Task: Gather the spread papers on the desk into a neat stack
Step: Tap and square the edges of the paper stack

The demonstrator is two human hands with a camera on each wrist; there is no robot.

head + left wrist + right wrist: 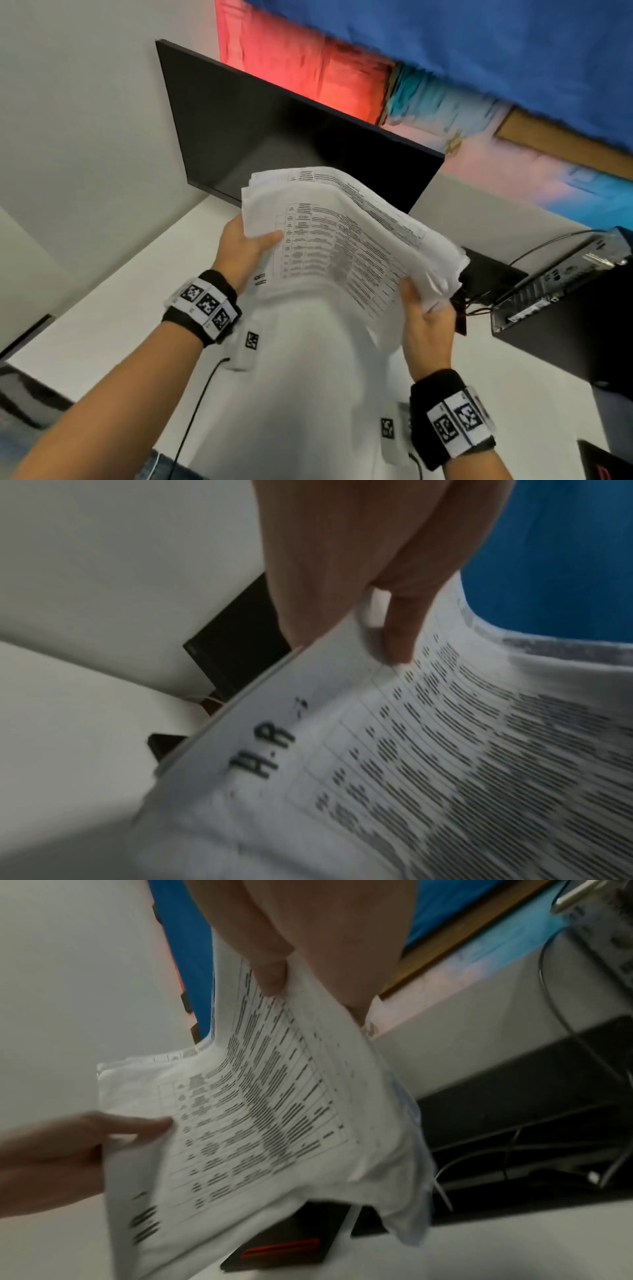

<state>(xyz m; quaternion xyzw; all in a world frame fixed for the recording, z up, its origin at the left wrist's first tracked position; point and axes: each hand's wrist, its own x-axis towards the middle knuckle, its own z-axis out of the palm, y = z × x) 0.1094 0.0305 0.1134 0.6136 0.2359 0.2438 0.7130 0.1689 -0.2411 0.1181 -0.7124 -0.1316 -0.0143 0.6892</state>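
A loose bundle of white printed papers (pixel 346 240) is held up above the white desk (pixel 102 342) in front of the monitor. The sheets carry tables of small text and sag in the middle; their edges are uneven. My left hand (pixel 250 246) grips the bundle's left edge, thumb on the top sheet (pixel 397 639) and fingers behind. My right hand (pixel 424 308) pinches the right edge, thumb on top (pixel 274 972) and fingers under the sheets. In the right wrist view the papers (pixel 260 1123) hang down, and the left hand (pixel 85 1139) shows at their far side.
A black monitor (pixel 291 137) stands at the back of the desk. A computer case (pixel 555 281) with cables lies on a black shelf to the right. A black cable (pixel 195 407) runs across the desk near me. A dark box with a red stripe (pixel 284 1250) sits under the papers.
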